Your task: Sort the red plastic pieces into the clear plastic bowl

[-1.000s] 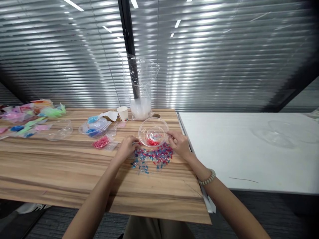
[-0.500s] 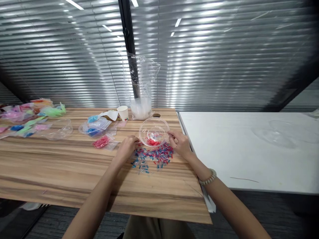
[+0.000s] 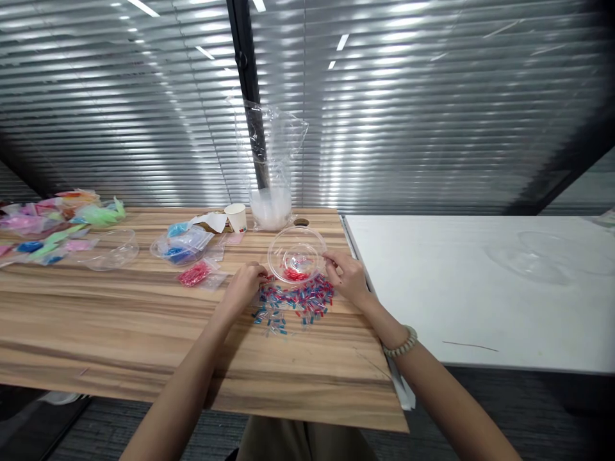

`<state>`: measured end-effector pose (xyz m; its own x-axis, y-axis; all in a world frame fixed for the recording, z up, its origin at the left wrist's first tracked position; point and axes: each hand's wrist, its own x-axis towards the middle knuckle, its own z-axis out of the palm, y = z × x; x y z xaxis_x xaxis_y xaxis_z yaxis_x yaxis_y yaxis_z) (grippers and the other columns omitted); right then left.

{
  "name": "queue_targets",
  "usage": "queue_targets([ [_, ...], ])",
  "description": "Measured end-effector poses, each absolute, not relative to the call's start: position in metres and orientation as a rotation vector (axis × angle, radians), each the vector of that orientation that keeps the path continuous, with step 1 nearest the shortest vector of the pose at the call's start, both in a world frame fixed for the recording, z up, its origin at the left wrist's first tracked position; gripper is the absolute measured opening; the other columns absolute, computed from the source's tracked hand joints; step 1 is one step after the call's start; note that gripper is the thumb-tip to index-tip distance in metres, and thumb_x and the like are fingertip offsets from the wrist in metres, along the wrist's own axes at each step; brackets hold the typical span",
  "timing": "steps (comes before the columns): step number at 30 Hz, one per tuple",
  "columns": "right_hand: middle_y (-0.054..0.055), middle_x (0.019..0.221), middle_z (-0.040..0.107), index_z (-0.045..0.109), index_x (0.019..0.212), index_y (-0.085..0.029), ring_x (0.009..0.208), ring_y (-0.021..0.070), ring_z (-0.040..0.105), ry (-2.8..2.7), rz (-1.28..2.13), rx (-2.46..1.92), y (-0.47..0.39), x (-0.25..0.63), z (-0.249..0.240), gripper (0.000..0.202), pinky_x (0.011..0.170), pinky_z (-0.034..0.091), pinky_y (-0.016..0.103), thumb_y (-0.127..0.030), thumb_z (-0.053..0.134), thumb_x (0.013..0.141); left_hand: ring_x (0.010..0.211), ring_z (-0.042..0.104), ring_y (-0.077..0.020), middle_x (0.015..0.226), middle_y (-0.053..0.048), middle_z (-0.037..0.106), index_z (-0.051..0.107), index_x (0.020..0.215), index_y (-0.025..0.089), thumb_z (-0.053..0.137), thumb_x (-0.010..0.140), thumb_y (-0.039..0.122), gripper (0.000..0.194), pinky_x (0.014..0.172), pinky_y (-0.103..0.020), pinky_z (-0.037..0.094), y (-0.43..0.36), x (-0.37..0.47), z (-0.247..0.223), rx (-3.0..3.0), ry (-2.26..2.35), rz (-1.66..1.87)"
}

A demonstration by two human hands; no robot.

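My right hand [image 3: 346,276] pinches the right rim of a round clear plastic bowl [image 3: 297,238], with a small heap of red pieces [image 3: 295,274] in its near part. Close to the bowl's lower left side is my left hand [image 3: 246,285], resting low at the tabletop. Its fingers are drawn together, and whatever they hold, if anything, is hidden. In front of the bowl, between both hands, spreads a loose pile of small red, blue and clear tube-like pieces [image 3: 307,297].
Left of my hands lie a bag of red pieces [image 3: 194,274] and a clear bowl with bagged blue pieces [image 3: 180,250]. Behind stand a paper cup [image 3: 236,219] and a tall clear bag [image 3: 271,208]. Colourful bags [image 3: 91,211] crowd the far left. A white table [image 3: 461,294] adjoins on the right.
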<state>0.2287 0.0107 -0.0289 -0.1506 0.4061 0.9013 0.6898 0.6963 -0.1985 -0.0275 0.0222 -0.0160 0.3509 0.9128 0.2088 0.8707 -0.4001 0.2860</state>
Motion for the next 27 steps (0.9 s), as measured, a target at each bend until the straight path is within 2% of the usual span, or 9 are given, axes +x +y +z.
queue_targets([
  [4, 0.004, 0.078, 0.069, 0.060, 0.090, -0.017, 0.069, 0.0151, 0.064, -1.785, -0.323, -0.864, 0.011, 0.228, -0.028, 0.020, 0.061, 0.051, 0.025, -0.009, 0.044, 0.081, 0.083, 0.058, -0.0209, 0.084, -0.009, 0.065, 0.067, 0.079, 0.016, 0.051, 0.080, 0.019, 0.016, 0.073, -0.027, 0.041, 0.021, -0.026, -0.015, 2.463, 1.687, 0.485],
  [13, 0.004, 0.080, 0.069, 0.061, 0.090, -0.019, 0.071, 0.0157, 0.065, -1.796, -0.288, -0.892, 0.011, 0.228, -0.028, 0.021, 0.063, 0.052, 0.027, -0.012, 0.043, 0.081, 0.083, 0.058, -0.0202, 0.085, -0.008, 0.064, 0.066, 0.080, 0.016, 0.050, 0.080, 0.014, 0.017, 0.073, -0.028, 0.042, 0.019, -0.014, -0.020, 2.465, 1.754, 0.507],
  [27, 0.004, 0.079, 0.069, 0.060, 0.090, -0.017, 0.068, 0.0153, 0.064, -1.784, -0.312, -0.885, 0.010, 0.228, -0.027, 0.020, 0.061, 0.050, 0.026, -0.010, 0.044, 0.080, 0.088, 0.056, -0.0214, 0.088, -0.010, 0.062, 0.063, 0.082, 0.015, 0.051, 0.081, 0.015, 0.012, 0.077, -0.030, 0.041, 0.022, -0.014, -0.027, 2.552, 1.754, 0.448],
])
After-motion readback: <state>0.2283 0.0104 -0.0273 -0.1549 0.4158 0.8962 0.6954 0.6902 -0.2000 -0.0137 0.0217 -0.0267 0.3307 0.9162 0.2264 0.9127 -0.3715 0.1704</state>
